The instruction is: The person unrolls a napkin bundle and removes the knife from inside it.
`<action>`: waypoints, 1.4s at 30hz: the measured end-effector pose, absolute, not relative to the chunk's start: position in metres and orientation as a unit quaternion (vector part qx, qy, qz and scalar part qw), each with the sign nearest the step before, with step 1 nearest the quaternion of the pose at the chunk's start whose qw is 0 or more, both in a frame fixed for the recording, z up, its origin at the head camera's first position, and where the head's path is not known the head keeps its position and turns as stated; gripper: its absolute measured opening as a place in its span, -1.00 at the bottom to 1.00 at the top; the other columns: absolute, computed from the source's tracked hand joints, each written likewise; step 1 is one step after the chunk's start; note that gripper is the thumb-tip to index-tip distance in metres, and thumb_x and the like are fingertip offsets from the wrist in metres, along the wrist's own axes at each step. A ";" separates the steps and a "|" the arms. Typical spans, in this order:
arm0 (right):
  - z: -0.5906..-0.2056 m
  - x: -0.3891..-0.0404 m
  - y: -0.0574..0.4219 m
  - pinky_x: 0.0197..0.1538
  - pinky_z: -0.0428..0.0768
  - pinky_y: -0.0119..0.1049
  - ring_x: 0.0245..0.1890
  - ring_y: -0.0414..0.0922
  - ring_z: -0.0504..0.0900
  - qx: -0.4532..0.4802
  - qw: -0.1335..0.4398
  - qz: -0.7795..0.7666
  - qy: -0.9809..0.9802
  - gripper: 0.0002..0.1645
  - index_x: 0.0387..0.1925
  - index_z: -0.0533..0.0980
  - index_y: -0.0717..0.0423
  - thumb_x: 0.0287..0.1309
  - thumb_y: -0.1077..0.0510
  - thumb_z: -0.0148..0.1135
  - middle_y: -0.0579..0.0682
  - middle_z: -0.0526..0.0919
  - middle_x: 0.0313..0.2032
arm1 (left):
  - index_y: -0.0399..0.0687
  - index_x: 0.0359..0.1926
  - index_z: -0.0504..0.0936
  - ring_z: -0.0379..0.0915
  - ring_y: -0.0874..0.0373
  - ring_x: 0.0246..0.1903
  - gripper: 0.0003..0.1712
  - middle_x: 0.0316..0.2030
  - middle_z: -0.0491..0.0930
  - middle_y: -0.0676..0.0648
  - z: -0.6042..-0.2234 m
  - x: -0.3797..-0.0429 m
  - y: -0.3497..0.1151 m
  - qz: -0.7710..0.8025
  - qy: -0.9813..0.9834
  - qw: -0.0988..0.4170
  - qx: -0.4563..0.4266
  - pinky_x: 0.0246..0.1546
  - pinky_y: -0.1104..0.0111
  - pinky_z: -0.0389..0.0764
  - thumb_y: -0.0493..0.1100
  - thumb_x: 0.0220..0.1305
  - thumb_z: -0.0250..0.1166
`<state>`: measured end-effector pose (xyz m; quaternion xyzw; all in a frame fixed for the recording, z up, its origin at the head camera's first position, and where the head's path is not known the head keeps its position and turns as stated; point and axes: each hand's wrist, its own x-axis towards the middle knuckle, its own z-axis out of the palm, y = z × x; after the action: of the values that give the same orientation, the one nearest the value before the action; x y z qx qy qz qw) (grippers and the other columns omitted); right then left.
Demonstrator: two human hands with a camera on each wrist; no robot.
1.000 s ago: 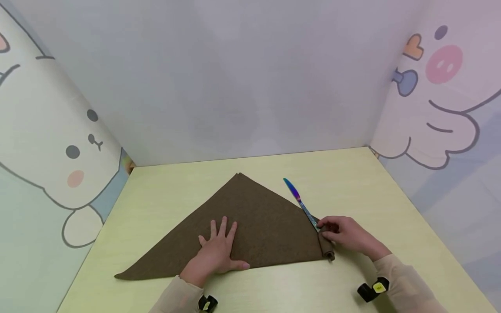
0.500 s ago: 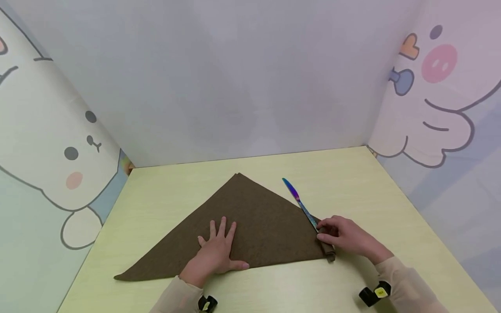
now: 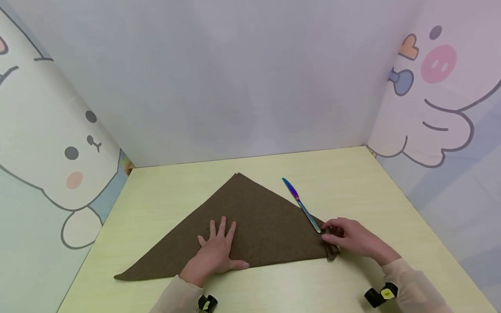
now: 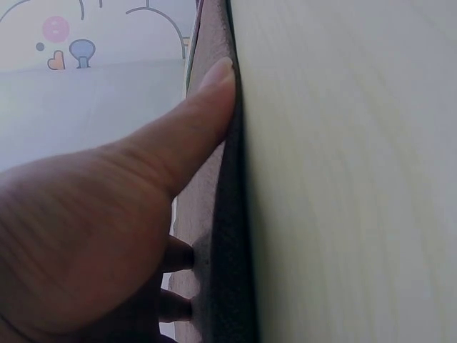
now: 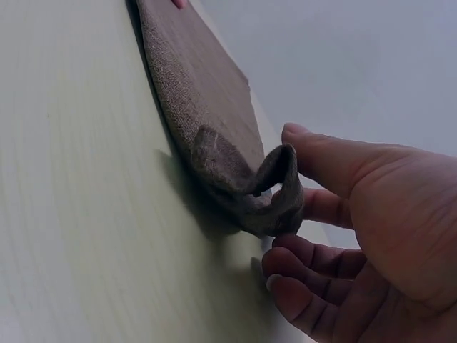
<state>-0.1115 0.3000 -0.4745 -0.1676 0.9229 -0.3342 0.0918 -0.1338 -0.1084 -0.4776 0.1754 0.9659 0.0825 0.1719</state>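
A brown cloth (image 3: 266, 226), folded into a triangle, lies on the table with its long edge toward me. My left hand (image 3: 213, 252) rests flat on it with fingers spread; in the left wrist view its thumb (image 4: 193, 118) lies along the folded edge. At the cloth's right corner, my right hand (image 3: 348, 237) pinches the curled end between thumb and fingers. The right wrist view shows that curled end (image 5: 221, 161) as a loose, partly opened roll beside the fingertips. A table knife (image 3: 303, 208) with a rainbow blade and glittery handle lies slantwise, handle on the cloth near my right fingertips.
The pale wooden table (image 3: 176, 182) reaches back to a plain grey-white wall (image 3: 250, 87). Side panels with cartoon animals, a white one (image 3: 47, 143) and a pig-nosed one (image 3: 446, 100), stand left and right. A black device is strapped at each wrist.
My right hand has shifted slightly right, drawing the rolled corner away from the knife. The roll looks looser, and more of the handle's end shows. My left hand has stayed put.
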 end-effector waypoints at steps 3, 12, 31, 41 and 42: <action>-0.471 -0.110 0.303 -0.39 0.46 -0.37 -0.43 -0.28 0.47 -0.154 0.097 -0.330 0.926 -0.62 -0.13 0.58 -0.09 0.23 -0.24 0.18 -0.21 0.53 -0.39 | 0.02 0.53 -0.06 -0.39 -0.42 0.40 0.42 0.49 -0.27 -0.27 -0.478 -0.134 -0.108 0.081 0.966 0.172 0.175 0.01 -0.50 0.01 0.63 -0.23 0.24; -0.468 -0.106 0.311 -0.42 0.42 -0.38 -0.47 -0.31 0.44 -0.156 0.097 -0.333 0.925 -0.75 -0.31 0.58 -0.18 0.31 -0.19 0.11 -0.24 0.52 -0.47 | -0.01 0.52 -0.04 -0.36 -0.43 0.40 0.41 0.49 -0.24 -0.29 -0.474 -0.134 -0.107 0.085 0.965 0.170 0.179 0.00 -0.51 0.01 0.62 -0.21 0.26; -0.462 -0.091 0.343 -0.36 0.46 -0.39 -0.40 -0.33 0.50 -0.179 0.134 -0.360 0.906 -0.80 -0.13 0.55 -0.01 0.26 0.02 0.25 -0.19 0.59 -0.37 | 0.00 0.53 -0.04 -0.38 -0.42 0.40 0.40 0.49 -0.25 -0.28 -0.476 -0.136 -0.107 0.086 0.965 0.170 0.180 0.02 -0.51 -0.01 0.61 -0.21 0.26; -0.465 -0.088 0.355 -0.42 0.44 -0.38 -0.48 -0.34 0.48 -0.166 0.127 -0.352 0.912 -0.78 -0.04 0.56 0.00 0.31 0.09 0.20 -0.16 0.58 -0.45 | -0.01 0.52 -0.03 -0.39 -0.45 0.39 0.42 0.48 -0.24 -0.30 -0.478 -0.134 -0.110 0.106 0.963 0.168 0.182 -0.01 -0.53 -0.03 0.61 -0.23 0.28; -0.465 -0.088 0.357 -0.42 0.43 -0.39 -0.47 -0.34 0.47 -0.162 0.126 -0.351 0.914 -0.77 -0.03 0.56 0.00 0.32 0.09 0.18 -0.16 0.58 -0.44 | -0.01 0.52 -0.04 -0.39 -0.45 0.39 0.42 0.48 -0.24 -0.30 -0.478 -0.134 -0.110 0.106 0.963 0.168 0.182 -0.01 -0.53 -0.03 0.61 -0.23 0.28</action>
<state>-0.0878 0.3568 -0.4653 -0.1620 0.9135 -0.3513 0.1257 -0.1336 -0.1100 -0.4780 0.1822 0.9630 0.1064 0.1679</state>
